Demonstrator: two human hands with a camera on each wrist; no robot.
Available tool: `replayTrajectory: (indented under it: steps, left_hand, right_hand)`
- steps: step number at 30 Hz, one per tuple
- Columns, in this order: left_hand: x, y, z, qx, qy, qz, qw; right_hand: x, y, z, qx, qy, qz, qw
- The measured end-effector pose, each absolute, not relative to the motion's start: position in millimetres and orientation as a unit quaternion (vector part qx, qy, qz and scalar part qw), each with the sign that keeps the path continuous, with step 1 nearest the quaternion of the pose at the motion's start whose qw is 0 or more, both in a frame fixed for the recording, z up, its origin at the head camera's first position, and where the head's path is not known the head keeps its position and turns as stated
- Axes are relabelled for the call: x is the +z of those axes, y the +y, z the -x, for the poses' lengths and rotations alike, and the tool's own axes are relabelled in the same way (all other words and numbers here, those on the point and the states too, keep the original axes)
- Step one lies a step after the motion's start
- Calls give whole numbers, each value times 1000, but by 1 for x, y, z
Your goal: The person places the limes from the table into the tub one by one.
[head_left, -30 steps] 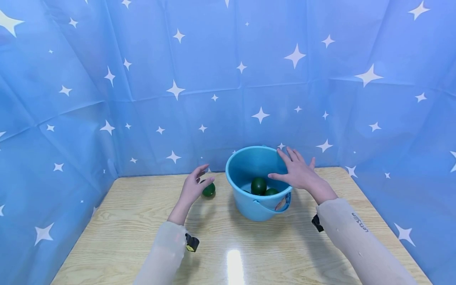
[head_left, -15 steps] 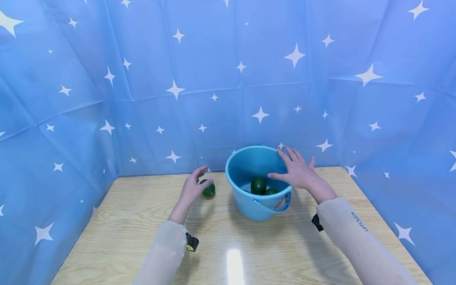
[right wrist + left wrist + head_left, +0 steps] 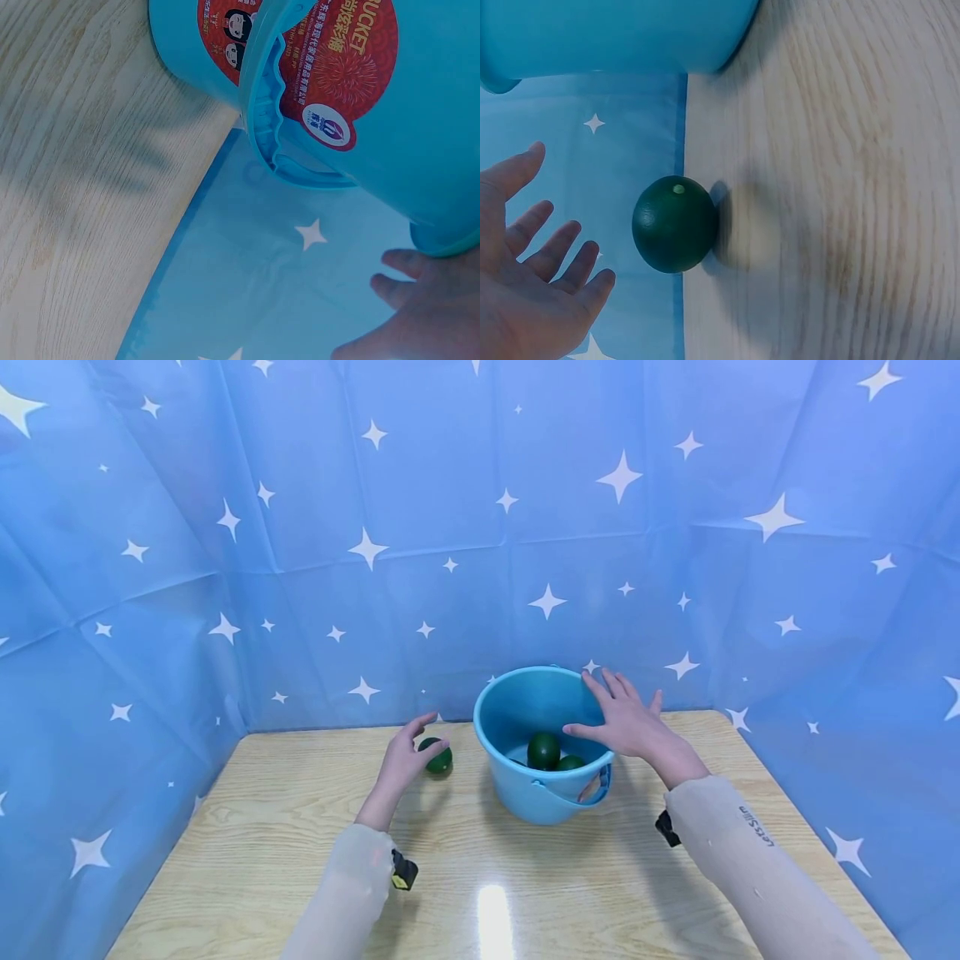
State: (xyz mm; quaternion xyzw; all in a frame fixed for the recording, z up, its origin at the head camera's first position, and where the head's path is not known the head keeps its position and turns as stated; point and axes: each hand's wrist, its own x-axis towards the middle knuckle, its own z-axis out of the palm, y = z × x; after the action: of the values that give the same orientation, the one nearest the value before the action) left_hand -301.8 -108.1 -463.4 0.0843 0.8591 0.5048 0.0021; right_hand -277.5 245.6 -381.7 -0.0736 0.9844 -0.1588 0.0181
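Observation:
A dark green, egg-shaped fruit (image 3: 441, 762) lies on the table left of a light blue bucket (image 3: 517, 793). My left hand (image 3: 402, 767) hovers beside and over it, fingers loosely bent and thumb apart. In the left wrist view a gap separates that hand (image 3: 540, 277) from the fruit (image 3: 673, 229). At the bucket's right rim is my right hand (image 3: 633, 727), its fingers spread and its thumb over the opening; whether it touches the rim is hard to tell. Similar green fruits (image 3: 543, 751) sit inside the bucket, partly hidden by its front wall.
The bucket's handle (image 3: 262, 112) hangs down at its side, near a red label (image 3: 337, 67). A pale wooden table (image 3: 300, 860) ends at the back against a blue, star-printed cloth (image 3: 450, 485), which also rises on both sides.
My left fingertips have dipped very slightly toward the fruit on the table. The right hand, the bucket and the fruits have kept their places.

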Motion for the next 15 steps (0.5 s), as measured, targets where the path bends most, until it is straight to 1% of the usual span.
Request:
replayTrajectory:
  steps: [8, 15]
  left_hand:
    - [-473, -110, 303, 488, 870, -78, 0]
    - [-480, -113, 305, 491, 869, -63, 14]
  right_hand:
    - [-381, 245, 276, -161, 984, 73, 20]
    - [-381, 246, 276, -164, 983, 74, 20]
